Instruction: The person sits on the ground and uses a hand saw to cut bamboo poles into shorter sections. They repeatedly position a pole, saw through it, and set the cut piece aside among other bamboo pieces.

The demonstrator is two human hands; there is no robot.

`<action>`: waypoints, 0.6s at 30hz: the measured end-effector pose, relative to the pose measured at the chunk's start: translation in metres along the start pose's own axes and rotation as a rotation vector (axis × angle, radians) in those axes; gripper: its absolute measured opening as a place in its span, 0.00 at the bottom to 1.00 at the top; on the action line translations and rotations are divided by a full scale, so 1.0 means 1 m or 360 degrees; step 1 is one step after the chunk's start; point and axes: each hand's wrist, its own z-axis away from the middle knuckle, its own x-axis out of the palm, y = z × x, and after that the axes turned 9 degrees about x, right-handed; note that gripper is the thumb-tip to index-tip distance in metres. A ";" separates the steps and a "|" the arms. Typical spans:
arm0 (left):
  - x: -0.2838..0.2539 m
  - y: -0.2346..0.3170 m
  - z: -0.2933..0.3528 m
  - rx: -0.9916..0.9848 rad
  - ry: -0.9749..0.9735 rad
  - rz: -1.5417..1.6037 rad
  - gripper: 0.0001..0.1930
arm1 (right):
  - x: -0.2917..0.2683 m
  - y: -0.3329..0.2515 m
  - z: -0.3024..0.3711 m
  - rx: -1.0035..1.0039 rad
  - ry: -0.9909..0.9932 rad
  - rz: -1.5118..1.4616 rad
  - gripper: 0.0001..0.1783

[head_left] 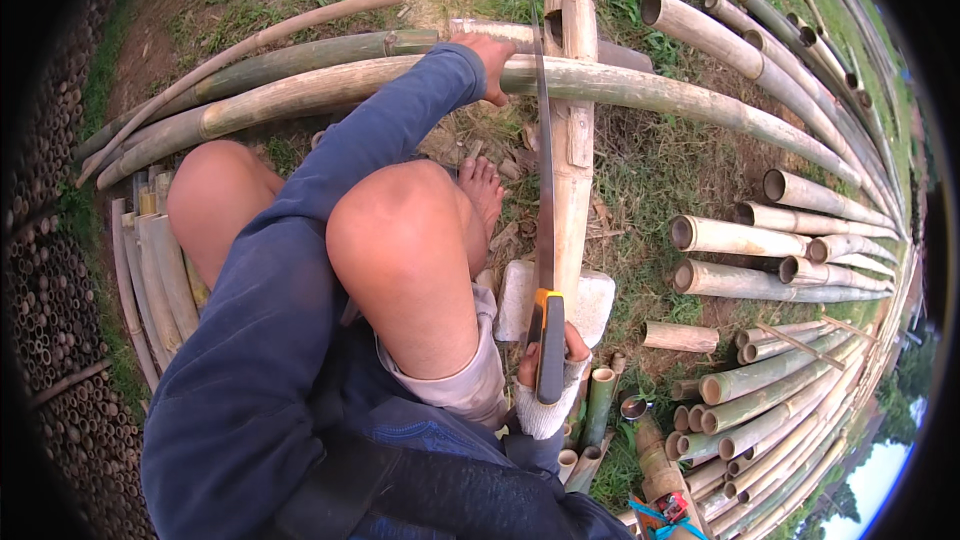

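A long bamboo pole runs sideways in front of me, its middle crossing an upright-lying bamboo support. My left hand is wrapped over this pole just left of the support, with part of the grip hidden behind the sleeve and hand. In my right hand, which wears a pale glove, is a hand saw with a grey and yellow handle. Its long blade points away from me and lies across the pole, between my left hand and the support. Whether the teeth touch the bamboo cannot be made out.
A whitish block sits under the support's near end. Cut bamboo poles lie stacked along the right. A short bamboo piece rests on the ground. More poles stretch left, and my bare foot is below the pole.
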 end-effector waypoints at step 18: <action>0.000 -0.003 -0.001 0.0042 0.0036 0.0052 0.44 | 0.022 -0.023 -0.037 0.0485 -0.0103 -0.0092 0.25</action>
